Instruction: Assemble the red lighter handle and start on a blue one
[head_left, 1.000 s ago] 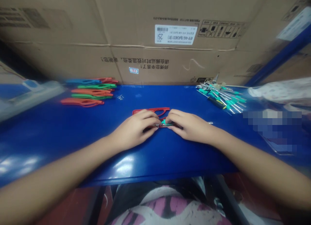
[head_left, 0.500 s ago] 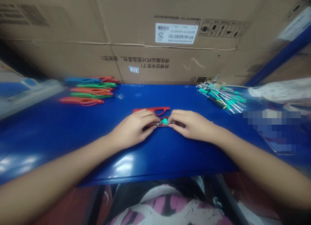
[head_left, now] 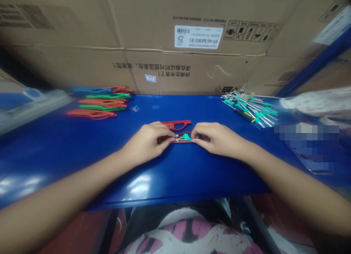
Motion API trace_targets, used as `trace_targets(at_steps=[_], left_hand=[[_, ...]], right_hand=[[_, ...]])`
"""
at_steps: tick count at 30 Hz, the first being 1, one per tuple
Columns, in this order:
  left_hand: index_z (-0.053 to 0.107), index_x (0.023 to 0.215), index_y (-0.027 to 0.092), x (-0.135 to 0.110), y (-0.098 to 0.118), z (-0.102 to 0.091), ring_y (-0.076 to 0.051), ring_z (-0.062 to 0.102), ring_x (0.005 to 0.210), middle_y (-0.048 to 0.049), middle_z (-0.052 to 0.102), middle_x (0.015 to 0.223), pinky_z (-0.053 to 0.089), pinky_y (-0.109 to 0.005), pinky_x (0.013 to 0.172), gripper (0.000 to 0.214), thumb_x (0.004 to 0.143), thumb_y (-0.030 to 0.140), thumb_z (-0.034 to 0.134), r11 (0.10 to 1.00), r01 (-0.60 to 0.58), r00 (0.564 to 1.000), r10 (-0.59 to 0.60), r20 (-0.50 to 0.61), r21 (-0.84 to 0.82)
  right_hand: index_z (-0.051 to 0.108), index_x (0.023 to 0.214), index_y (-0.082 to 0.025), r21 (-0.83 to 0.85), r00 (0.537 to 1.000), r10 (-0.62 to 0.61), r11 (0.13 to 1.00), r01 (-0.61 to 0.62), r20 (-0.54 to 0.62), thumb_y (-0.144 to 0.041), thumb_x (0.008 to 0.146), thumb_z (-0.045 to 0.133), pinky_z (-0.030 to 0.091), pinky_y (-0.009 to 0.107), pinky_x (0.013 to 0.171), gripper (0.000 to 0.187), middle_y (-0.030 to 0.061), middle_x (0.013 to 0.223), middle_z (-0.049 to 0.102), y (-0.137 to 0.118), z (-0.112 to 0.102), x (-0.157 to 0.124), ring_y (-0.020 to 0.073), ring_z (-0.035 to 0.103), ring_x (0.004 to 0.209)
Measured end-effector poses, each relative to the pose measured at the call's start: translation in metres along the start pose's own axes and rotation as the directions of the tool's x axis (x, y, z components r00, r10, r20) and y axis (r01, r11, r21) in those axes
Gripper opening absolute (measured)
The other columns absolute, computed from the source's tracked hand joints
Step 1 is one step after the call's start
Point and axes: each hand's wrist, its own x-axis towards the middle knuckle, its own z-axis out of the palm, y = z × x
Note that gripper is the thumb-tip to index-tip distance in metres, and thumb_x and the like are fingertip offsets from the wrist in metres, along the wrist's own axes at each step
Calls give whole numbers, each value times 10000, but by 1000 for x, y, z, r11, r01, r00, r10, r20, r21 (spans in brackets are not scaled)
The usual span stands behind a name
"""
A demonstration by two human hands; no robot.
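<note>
Both my hands rest on the blue table [head_left: 82, 151] at its middle, fingertips meeting over a small red plastic frame piece [head_left: 181, 140] that lies flat. My left hand [head_left: 149, 142] pinches its left end. My right hand [head_left: 216, 139] pinches a teal-handled metal pin [head_left: 187, 137] that sits in the frame. A second red plastic handle piece [head_left: 177, 124] lies just behind my fingers, untouched.
Several red, green and blue plastic handle pieces [head_left: 100, 102] lie at the back left. A pile of teal-handled pins [head_left: 251, 109] is at the back right. Large cardboard boxes [head_left: 175, 45] wall off the back. A clear plastic bag [head_left: 315, 104] lies at right.
My hands have drawn slightly apart, so the teal pin and the red frame between them show more. The red handle piece behind them is now more exposed.
</note>
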Motion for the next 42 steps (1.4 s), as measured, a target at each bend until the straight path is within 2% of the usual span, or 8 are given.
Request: trace_targets(at_steps=[8, 12, 15, 19, 26, 29, 35, 42], left_hand=[[796, 945, 186, 2, -1, -3, -131, 630, 664, -40, 768, 890, 480, -239, 631, 133, 876, 254, 706, 984, 158, 987, -156, 33, -86], [799, 906, 187, 3, -2, -5, -129, 603, 616, -30, 742, 785, 453, -234, 596, 129, 859, 271, 713, 979, 192, 981, -190, 39, -63], [801, 905, 185, 4, -2, -6, -130, 602, 617, -35, 740, 791, 451, -235, 594, 138, 857, 276, 709, 977, 205, 978, -203, 44, -56], [804, 914, 186, 4, -2, -6, -134, 617, 639, -44, 751, 835, 456, -237, 602, 150, 860, 289, 709, 973, 224, 973, -221, 65, -48], [805, 939, 188, 5, -2, -8, -134, 620, 655, -42, 757, 864, 453, -240, 608, 148, 866, 272, 707, 970, 240, 967, -235, 98, -39], [806, 936, 192, 4, -2, -7, -137, 622, 655, -42, 758, 858, 458, -246, 615, 145, 862, 273, 712, 970, 238, 968, -234, 90, -41], [808, 930, 189, 4, 0, -6, -133, 616, 644, -42, 755, 852, 455, -242, 603, 147, 861, 267, 704, 964, 258, 963, -252, 91, -68], [808, 937, 190, 4, 3, -4, -125, 617, 643, -42, 753, 880, 466, -241, 604, 154, 866, 264, 693, 952, 285, 957, -276, 90, -111]], right_hand=[[633, 917, -195, 10, 999, 35, 999, -35, -12, -157, 911, 607, 386, 251, 641, 46, 6, 871, 662, 0, 4, 3, 118, 569, 702], [637, 952, -194, 22, 1000, -1, 1000, 2, -30, -194, 932, 596, 404, 254, 658, 46, 26, 905, 659, 0, 5, 3, 128, 580, 729], [637, 950, -193, 24, 999, -16, 1000, 17, -49, -205, 943, 580, 409, 252, 662, 59, 30, 909, 659, 0, 7, 2, 131, 581, 733], [627, 929, -193, -37, 998, -11, 999, 8, -68, -206, 943, 579, 397, 251, 651, 51, 31, 921, 661, 0, 10, 3, 135, 583, 744], [643, 984, -185, -200, 995, -86, 977, 76, -44, -257, 1000, 514, 398, 266, 655, 149, 59, 979, 701, -2, 11, 3, 170, 636, 827], [649, 972, -194, -187, 997, -58, 981, 46, -57, -244, 978, 536, 389, 258, 642, 124, 49, 978, 718, -4, 13, 4, 163, 645, 823], [640, 857, -203, -24, 988, 78, 996, -82, -131, -190, 837, 659, 378, 227, 622, 30, -11, 851, 700, -8, 16, 8, 120, 611, 720], [660, 922, -192, -156, 994, 71, 984, -83, -82, -233, 893, 627, 368, 246, 626, 60, 11, 890, 709, -12, 14, 8, 142, 630, 759]])
